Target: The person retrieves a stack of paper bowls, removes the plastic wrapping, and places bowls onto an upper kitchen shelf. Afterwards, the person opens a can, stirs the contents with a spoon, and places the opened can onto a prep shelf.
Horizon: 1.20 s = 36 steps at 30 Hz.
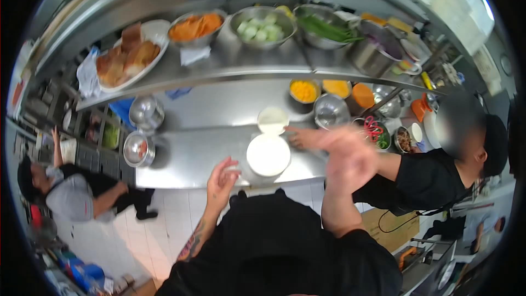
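Note:
My left hand (222,177) is held near the counter's front edge, fingers loosely bent and apart, with nothing in it. My right hand (352,159) is raised close to the camera and smeared by motion, so its fingers are not clear. Between my hands a round white container (268,155) stands on the steel counter, its contents washed out by glare. Just behind it lies a smaller round cream-coloured dish (273,120). A co-worker's hand (304,138) reaches in from the right beside both, a finger at the cream dish's edge.
Above the counter (208,151), a shelf carries a meat platter (131,57) and bowls of orange pieces (196,26), pale green chunks (262,28) and green pods (329,27). Metal bowls (147,113) stand left. A co-worker (427,170) stands close on my right; another person (82,192) is at left.

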Motion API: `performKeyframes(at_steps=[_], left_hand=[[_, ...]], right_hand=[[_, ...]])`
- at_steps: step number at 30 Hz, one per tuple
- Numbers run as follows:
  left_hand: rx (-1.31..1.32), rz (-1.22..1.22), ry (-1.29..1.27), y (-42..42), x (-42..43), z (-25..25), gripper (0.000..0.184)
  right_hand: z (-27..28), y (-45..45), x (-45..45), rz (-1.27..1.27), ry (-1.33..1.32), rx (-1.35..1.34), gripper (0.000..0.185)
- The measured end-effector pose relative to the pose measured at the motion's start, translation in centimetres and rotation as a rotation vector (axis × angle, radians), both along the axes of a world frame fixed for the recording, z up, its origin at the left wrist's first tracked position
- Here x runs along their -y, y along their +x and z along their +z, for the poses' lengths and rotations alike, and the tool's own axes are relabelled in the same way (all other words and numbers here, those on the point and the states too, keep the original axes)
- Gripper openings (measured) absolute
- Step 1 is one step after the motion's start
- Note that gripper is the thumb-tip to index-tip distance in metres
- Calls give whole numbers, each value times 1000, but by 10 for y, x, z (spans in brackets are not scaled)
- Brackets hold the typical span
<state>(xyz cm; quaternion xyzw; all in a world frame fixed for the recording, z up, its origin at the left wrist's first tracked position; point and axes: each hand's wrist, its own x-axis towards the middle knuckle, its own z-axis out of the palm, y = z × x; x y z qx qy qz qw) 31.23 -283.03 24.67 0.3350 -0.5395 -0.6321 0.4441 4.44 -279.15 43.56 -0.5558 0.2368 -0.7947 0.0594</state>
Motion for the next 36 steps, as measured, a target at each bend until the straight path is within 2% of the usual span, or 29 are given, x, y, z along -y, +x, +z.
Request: performKeyframes(at_steps=[1,2,3,4,5,6,7,8,9,10,11,13,14,16,18,19,20,21,22,24,25,27,29,31,33,34,36], left_hand=[[24,17,-14,4,5,-1,53],[38,32,16,8,7,-3,53],[50,34,6,12,9,-5,53],[57,32,-13,15,13,-7,52],[87,-16,25,18,17,-7,61],[88,-18,34,16,19,-6,61],[140,-103,-47,12,21,-4,74],[191,-187,-130,7,25,-2,88],[190,-188,-128,-3,29,-2,88],[189,-218,-153,-15,30,-4,102],[191,-247,-177,-25,29,-8,117],[199,-254,-223,-47,32,-55,123],[206,-256,-278,-55,34,-82,130],[252,-240,-322,-62,40,-128,126],[174,-386,-57,-54,47,-179,118],[172,-388,-58,-52,49,-184,118],[318,-400,-11,-49,53,-187,114],[464,-410,36,-49,56,-188,110],[462,-411,33,-50,57,-189,110],[504,-424,-94,-53,60,-188,110],[506,-422,-99,-54,61,-185,110],[232,-362,12,-59,59,-178,115],[212,-339,25,-66,62,-149,118],[191,-311,28,-71,75,-132,121],[436,-335,-103,-72,89,-123,118],[434,-336,-110,-74,92,-115,118],[452,-261,-387,-73,96,-91,100]], right_hand=[[-21,9,-15,99,184,-267,13],[-38,15,-28,171,446,-396,12],[-70,17,-43,144,632,-417,17],[-94,18,-54,151,648,-407,17],[-116,19,-64,32,723,-345,17],[-140,15,-72,-92,794,-284,18],[-169,0,-82,-107,849,-371,46],[-173,1,-76,-108,851,-371,46],[-175,3,-65,-115,862,-289,67],[-179,7,-55,-122,875,-203,90],[-192,9,-45,-120,881,-199,90],[-235,10,-27,188,899,-111,122],[-249,16,-22,183,897,-106,122],[-277,19,-12,64,911,-166,120],[-322,9,-6,88,982,-143,118],[-338,5,-4,186,1041,-120,119],[-353,1,-1,284,1097,-95,121],[-375,-4,0,281,1095,-97,121],[-397,-10,-1,297,1138,-139,116],[-405,-20,1,311,1176,-186,112],[-401,-22,4,322,1241,-168,107],[-393,-24,13,334,1304,-150,103],[-361,-23,18,274,1198,-63,80],[-319,-23,25,328,1257,-37,84],[-290,-24,32,380,1308,-14,88],[-281,-26,35,318,1280,-66,86],[-263,-25,36,252,1244,-116,84]])
